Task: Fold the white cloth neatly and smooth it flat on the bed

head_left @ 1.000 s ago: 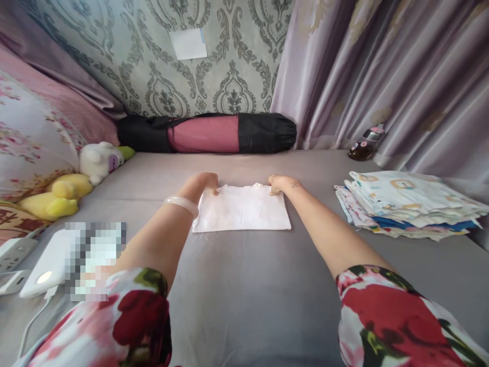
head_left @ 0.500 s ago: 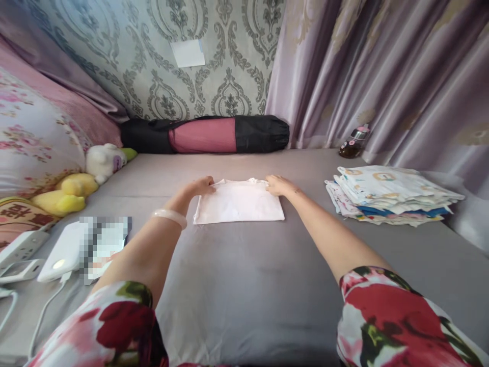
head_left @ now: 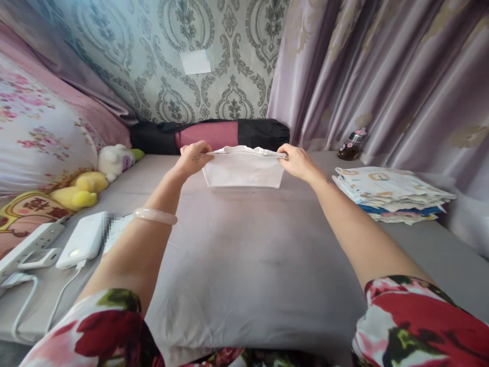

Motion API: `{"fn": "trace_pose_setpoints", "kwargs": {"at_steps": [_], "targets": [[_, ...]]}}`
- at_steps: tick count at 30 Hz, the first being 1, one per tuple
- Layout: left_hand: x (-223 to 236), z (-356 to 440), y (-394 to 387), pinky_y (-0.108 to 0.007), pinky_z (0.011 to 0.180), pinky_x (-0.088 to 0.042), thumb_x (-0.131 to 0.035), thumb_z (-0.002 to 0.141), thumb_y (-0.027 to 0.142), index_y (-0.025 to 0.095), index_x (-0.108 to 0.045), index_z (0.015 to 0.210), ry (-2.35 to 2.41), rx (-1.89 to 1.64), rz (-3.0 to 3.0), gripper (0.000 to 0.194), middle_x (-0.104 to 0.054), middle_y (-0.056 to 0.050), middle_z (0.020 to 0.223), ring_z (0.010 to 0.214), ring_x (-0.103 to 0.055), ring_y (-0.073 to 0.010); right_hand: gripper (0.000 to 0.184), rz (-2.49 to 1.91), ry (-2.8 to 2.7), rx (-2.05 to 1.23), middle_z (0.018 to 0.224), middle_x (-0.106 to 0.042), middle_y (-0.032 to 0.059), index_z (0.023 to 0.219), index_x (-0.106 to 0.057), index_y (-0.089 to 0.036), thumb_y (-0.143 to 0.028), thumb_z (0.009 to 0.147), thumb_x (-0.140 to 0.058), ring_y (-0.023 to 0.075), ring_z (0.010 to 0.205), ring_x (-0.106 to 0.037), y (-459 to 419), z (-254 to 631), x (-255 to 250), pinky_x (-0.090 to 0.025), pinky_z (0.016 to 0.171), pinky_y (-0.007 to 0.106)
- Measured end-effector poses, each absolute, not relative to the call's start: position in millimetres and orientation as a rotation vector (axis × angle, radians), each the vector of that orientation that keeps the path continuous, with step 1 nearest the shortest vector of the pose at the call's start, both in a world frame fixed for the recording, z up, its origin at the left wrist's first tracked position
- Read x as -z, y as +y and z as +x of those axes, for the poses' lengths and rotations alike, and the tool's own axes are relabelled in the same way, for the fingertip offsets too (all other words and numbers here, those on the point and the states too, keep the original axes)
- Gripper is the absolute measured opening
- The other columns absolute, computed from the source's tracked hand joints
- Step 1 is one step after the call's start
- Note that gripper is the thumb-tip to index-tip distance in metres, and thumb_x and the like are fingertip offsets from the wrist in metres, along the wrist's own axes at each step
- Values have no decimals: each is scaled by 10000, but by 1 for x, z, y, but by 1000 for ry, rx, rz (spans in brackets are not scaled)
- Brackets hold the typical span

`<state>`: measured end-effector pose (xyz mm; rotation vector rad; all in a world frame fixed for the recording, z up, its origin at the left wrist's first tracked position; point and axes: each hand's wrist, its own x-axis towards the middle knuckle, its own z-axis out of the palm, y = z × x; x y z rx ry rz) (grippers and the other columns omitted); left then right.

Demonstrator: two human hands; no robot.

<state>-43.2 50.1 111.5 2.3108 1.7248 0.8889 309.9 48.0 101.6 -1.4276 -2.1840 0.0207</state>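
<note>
A folded white garment point(head_left: 244, 169) hangs just above the grey sheet, its far edge raised and its lower edge toward me. My left hand point(head_left: 194, 157) pinches its upper left corner between thumb and fingers. On the opposite side, my right hand point(head_left: 298, 161) grips the upper right corner, where several layers of cloth show at the fold. The cloth is stretched fairly straight between both hands. Off to the right lies a stack of folded clothes point(head_left: 393, 186), apart from my right hand.
A black and pink rolled bag point(head_left: 208, 133) lies along the wall. Behind the clothes stands a small dark bottle point(head_left: 352, 143). At left are plush toys point(head_left: 114, 162), a power strip point(head_left: 32, 247), and a white power bank point(head_left: 84, 239) with a cable, on the grey sheet point(head_left: 252, 275).
Both hands have lifted the folded garment off the sheet. It now hangs from its upper edge instead of lying flat. The camera view has shifted slightly.
</note>
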Motion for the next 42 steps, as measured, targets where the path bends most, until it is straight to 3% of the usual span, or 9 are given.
{"fn": "trace_pose_setpoints", "kwargs": {"at_steps": [3, 9, 17, 24, 32, 37, 42], "targets": [[-105, -35, 38, -419, 1064, -286, -493, 853, 292, 208, -603, 1006, 1912, -927, 2421, 206, -683, -19, 990, 1020, -589, -209, 258, -1389, -2200, 118, 1089, -660, 92, 1053, -608, -177, -107, 866, -445, 208, 1000, -567, 34, 307, -97, -374, 859, 290], [-69, -41, 0, -428, 1122, -235, -466, 879, 242, 249, -622, 1067, 1816, -781, 2504, 244, -735, -30, 1081, 1030, -619, -206, 239, -1351, -2355, 171, 1042, -644, 88, 999, -598, -195, -90, 860, -434, 231, 1011, -542, -1, 309, -64, -362, 881, 317], [-24, -53, -46, -440, 1143, -243, -448, 873, 184, 274, -703, 1051, 1731, -585, 2550, 324, -743, -44, 1101, 1071, -617, -213, 311, -1232, -2492, 146, 1071, -643, 82, 1055, -604, -186, -40, 831, -445, 231, 1029, -538, -48, 316, -18, -381, 906, 319], [7, -60, -63, -489, 1137, -238, -375, 890, 144, 319, -717, 1085, 1564, -458, 2606, 430, -724, -42, 1158, 1086, -617, -211, 407, -1233, -2620, 101, 1148, -628, 92, 1221, -607, -215, -67, 924, -370, 226, 1034, -543, -71, 316, 5, -415, 921, 333], [3, -59, -71, -482, 1120, -271, -406, 756, 80, 325, -715, 1094, 1603, -294, 2565, 519, -710, -23, 1209, 1134, -609, -227, 575, -1285, -2681, -133, 1213, -628, 85, 1239, -650, -233, 37, 832, -346, 202, 1127, -553, -77, 319, -8, -429, 949, 328], [-13, -30, -58, -459, 1082, -337, -404, 834, 129, 258, -705, 1114, 1799, -247, 2448, 431, -729, -57, 1183, 1135, -629, -246, 410, -1546, -2581, -243, 1215, -668, 75, 1119, -707, -209, -69, 898, -391, 218, 1148, -583, -59, 289, -21, -418, 984, 337], [-15, 26, -37, -460, 1064, -382, -388, 931, 208, 233, -597, 1298, 1886, -326, 2348, 423, -636, -95, 1359, 1284, -544, -277, 443, -1529, -2445, -152, 1374, -584, 119, 1292, -605, -155, -113, 943, -336, 223, 1285, -503, -30, 232, -12, -370, 1082, 342]]}}
